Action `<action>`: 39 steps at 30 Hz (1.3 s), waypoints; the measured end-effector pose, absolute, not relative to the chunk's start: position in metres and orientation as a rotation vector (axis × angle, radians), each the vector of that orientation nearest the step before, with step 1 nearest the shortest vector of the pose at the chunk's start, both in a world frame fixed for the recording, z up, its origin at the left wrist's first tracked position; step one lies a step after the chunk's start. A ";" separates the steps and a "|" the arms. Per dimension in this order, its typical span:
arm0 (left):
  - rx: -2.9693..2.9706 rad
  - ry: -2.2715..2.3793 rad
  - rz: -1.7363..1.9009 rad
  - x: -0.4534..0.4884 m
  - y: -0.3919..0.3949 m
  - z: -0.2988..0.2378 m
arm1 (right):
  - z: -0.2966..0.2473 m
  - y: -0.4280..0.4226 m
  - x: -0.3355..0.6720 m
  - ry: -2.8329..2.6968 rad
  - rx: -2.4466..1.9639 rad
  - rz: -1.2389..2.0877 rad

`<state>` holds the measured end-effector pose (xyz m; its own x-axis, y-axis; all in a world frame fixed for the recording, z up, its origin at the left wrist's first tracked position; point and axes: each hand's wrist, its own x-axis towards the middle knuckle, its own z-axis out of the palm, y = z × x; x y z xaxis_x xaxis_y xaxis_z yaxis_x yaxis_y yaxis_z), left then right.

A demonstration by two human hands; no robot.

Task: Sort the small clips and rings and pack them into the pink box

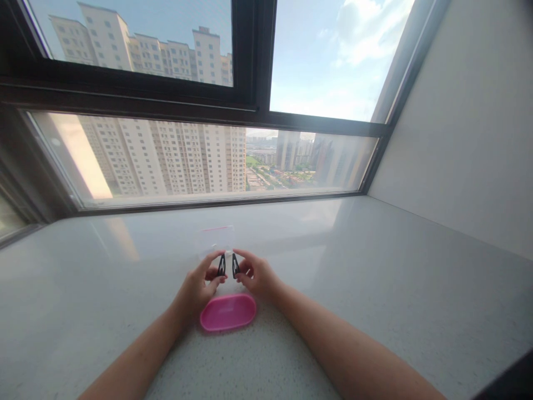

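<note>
Between the thumb and fingers of my left hand (pixel 199 283) is a black snap hair clip (pixel 222 265), held upright. My right hand (pixel 259 274) pinches a second black hair clip (pixel 235 266) in the same way. The two clips stand side by side with a narrow gap between them. Just below the hands, on the near side, lies a shallow pink oval tray (pixel 228 313). Behind the fingertips a clear plastic zip bag (pixel 215 238) with a pink strip rests flat, partly hidden by my hands.
The speckled white sill (pixel 375 289) spreads out around the hands. A dark window frame (pixel 208 203) runs along its far edge, with tall buildings outside. A white wall (pixel 462 122) rises at the right. A dark shape (pixel 510 378) shows in the bottom right corner.
</note>
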<state>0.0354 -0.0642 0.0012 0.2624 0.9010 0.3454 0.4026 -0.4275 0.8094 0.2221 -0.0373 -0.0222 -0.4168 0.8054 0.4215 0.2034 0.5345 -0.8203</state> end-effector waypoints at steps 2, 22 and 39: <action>1.911 1.182 1.108 0.036 -0.065 0.002 | -0.022 -0.037 0.222 -1.904 -0.824 0.894; 1.714 1.140 1.136 0.038 -0.066 0.002 | -0.023 -0.039 0.221 -1.845 -0.777 0.965; 1.684 1.130 1.149 0.038 -0.065 0.001 | -0.024 -0.038 0.221 -1.839 -0.791 0.982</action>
